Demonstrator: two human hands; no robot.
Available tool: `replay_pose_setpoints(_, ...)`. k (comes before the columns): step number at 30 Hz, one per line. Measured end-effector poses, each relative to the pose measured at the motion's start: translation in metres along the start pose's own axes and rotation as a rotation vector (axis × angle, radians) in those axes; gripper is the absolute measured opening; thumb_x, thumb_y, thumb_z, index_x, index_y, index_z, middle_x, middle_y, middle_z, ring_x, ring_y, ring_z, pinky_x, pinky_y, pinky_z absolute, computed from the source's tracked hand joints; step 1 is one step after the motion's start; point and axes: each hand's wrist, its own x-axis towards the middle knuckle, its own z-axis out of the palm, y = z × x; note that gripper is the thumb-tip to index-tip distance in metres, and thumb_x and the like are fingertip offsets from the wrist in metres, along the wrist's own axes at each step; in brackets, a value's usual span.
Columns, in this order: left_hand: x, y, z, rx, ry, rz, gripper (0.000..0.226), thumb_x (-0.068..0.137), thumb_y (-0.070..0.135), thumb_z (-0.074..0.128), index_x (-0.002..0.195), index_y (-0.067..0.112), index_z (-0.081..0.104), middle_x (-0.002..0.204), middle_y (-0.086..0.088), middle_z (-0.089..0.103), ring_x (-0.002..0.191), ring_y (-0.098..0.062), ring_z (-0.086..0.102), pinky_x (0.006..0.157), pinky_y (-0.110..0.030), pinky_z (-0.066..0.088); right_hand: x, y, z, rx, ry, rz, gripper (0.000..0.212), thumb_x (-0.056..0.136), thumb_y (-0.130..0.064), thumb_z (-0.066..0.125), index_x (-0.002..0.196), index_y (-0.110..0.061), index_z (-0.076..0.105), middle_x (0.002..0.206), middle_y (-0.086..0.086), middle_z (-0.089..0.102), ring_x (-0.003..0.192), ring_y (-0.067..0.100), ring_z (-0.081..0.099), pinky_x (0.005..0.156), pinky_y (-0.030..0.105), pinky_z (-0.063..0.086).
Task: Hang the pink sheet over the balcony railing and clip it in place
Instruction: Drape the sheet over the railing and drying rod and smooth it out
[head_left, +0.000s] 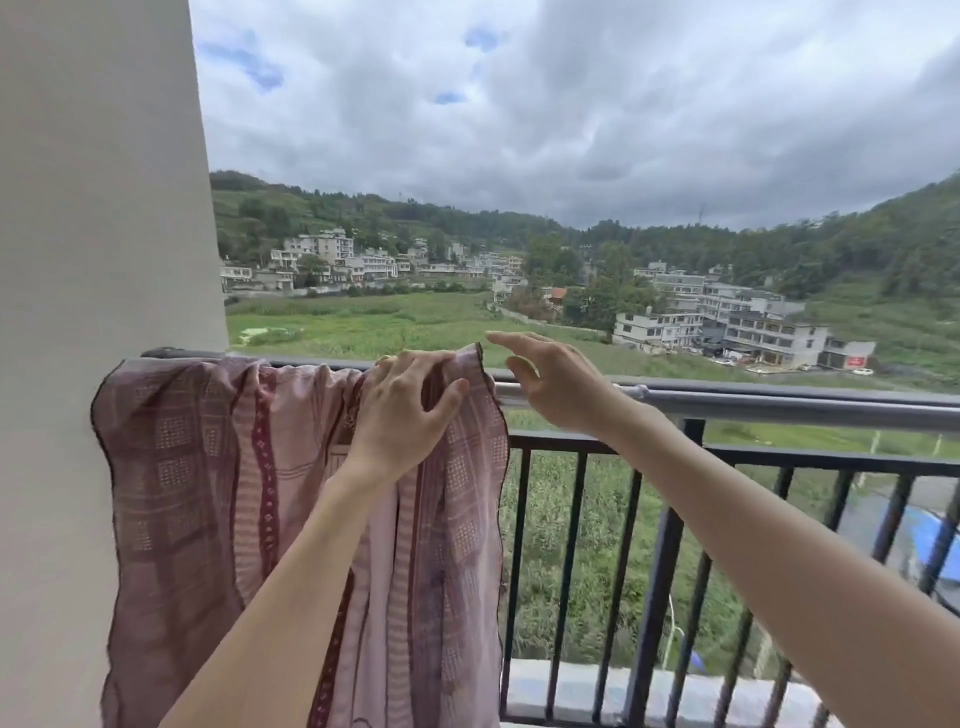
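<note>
Your left hand (400, 410) has its grip on the pink sheet (208, 467) where it drapes over the railing (779, 402), at the sheet's right edge. Your right hand (550, 384), grip released with fingers extended, hovers just right of it.

Two bare forearms are seen before the railing (779, 402); no sleeves, rings or watches are worn on the left hand (400, 415) or right hand (550, 379).

The sheet (197, 467) is showing pale pink with maroon stripes and dotted squares. The railing (779, 402) is looking dark grey.
</note>
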Motion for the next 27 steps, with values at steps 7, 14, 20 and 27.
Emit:
replay_pose_setpoints(7,0.0,-0.016,-0.01,-0.221,0.024,-0.063,0.023,0.086,0.025,0.061,0.109,0.027,0.06,0.105,0.012,0.059,0.105,-0.009,0.054,0.093,-0.027,0.045,0.057,0.006,0.006,0.06,-0.236,-0.065,0.041,0.091,-0.013,0.055,0.131,-0.022,0.051,0.135,0.002,0.054,0.118,0.017,0.055,0.102,0.034,0.042)
replay_pose_setpoints(14,0.012,0.006,-0.004,0.137,0.184,-0.193,0.056,0.069,0.08,0.041,0.081,0.027,0.05,0.081,0.011,0.055,0.082,-0.013,0.055,0.091,-0.043,0.04,0.096,0.012,0.006,0.18,-0.27,-0.161,0.017,0.084,-0.014,0.063,0.099,-0.009,0.071,0.095,0.011,0.072,0.067,0.003,0.056,0.07,0.023,0.049)
replay_pose_setpoints(20,0.002,0.038,-0.011,0.323,0.314,-0.174,0.011,0.085,0.035,0.059,0.089,0.025,0.056,0.089,0.004,0.062,0.079,-0.016,0.062,0.087,-0.049,0.049,0.081,0.004,0.002,0.419,-0.321,-0.107,0.015,0.088,-0.011,0.058,0.098,-0.005,0.067,0.096,0.013,0.069,0.07,0.012,0.06,0.075,0.025,0.054)
replay_pose_setpoints(27,-0.008,0.081,0.006,0.322,0.439,-0.31,0.016,0.088,0.019,0.057,0.099,0.013,0.067,0.094,-0.005,0.07,0.071,-0.012,0.057,0.055,-0.012,0.039,0.058,0.021,0.001,0.663,-0.45,-0.11,0.02,0.094,-0.014,0.049,0.095,0.0,0.062,0.093,0.017,0.06,0.088,0.022,0.057,0.092,0.041,0.051)
